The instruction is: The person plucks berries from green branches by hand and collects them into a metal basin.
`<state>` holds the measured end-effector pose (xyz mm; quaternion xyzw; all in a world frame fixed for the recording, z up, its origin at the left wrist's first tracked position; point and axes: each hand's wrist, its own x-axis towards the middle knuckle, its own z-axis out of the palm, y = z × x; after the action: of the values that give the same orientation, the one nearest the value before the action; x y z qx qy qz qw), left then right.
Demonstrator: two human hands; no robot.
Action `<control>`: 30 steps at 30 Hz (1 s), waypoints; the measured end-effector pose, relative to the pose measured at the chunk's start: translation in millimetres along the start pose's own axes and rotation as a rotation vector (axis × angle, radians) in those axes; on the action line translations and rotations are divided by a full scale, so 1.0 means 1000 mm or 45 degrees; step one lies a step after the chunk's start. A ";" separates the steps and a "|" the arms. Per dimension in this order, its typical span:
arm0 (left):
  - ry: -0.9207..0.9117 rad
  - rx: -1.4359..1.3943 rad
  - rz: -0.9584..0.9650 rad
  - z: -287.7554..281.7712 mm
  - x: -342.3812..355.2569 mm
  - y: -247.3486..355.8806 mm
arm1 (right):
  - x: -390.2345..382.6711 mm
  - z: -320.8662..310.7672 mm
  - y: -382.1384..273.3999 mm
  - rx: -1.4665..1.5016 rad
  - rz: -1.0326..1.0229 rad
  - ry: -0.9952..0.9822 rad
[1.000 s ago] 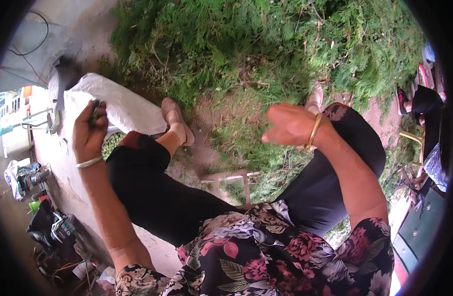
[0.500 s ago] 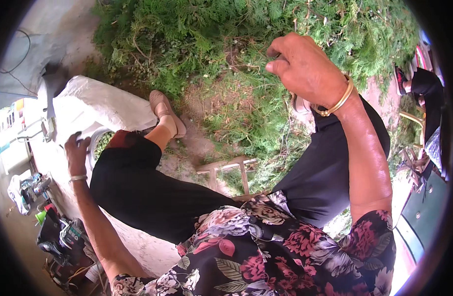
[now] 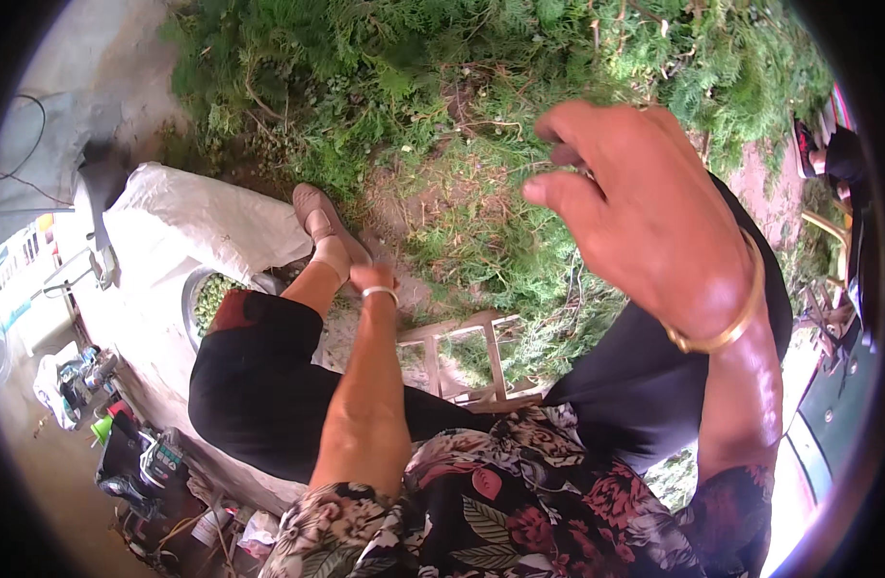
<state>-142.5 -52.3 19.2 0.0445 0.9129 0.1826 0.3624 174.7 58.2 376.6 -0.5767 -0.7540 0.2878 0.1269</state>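
Leafy green branches (image 3: 365, 96) piled on ground, ahead of both hands. Right hand (image 3: 654, 207) raised on the pile's near side, thumb spread off curled fingers. Left hand (image 3: 373, 277) low by the left shoe (image 3: 319, 214); can't tell its grip. Bowl (image 3: 189, 306) further left, beside white sack (image 3: 197, 217).

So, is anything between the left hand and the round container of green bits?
Yes: the person's own left shin and trousered knee lie between them in this view. The left hand is on their inner side, the round container on their outer side, partly hidden by the knee.
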 end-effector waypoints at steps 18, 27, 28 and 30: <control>0.116 -0.866 -0.476 -0.032 0.096 -0.069 | 0.014 0.012 -0.009 0.162 0.175 -0.300; -0.209 -0.163 0.275 0.029 0.074 -0.100 | 0.009 0.013 -0.010 0.135 0.152 -0.296; -0.103 -0.178 0.487 0.034 0.074 -0.096 | 0.008 0.013 -0.010 0.140 0.140 -0.288; -0.056 -0.240 0.487 0.042 0.077 -0.081 | 0.008 0.012 -0.009 0.140 0.133 -0.291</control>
<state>-166.6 -98.9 -88.3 0.1868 0.8586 0.3316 0.3434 158.3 60.8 371.2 -0.5708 -0.7155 0.3988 0.0565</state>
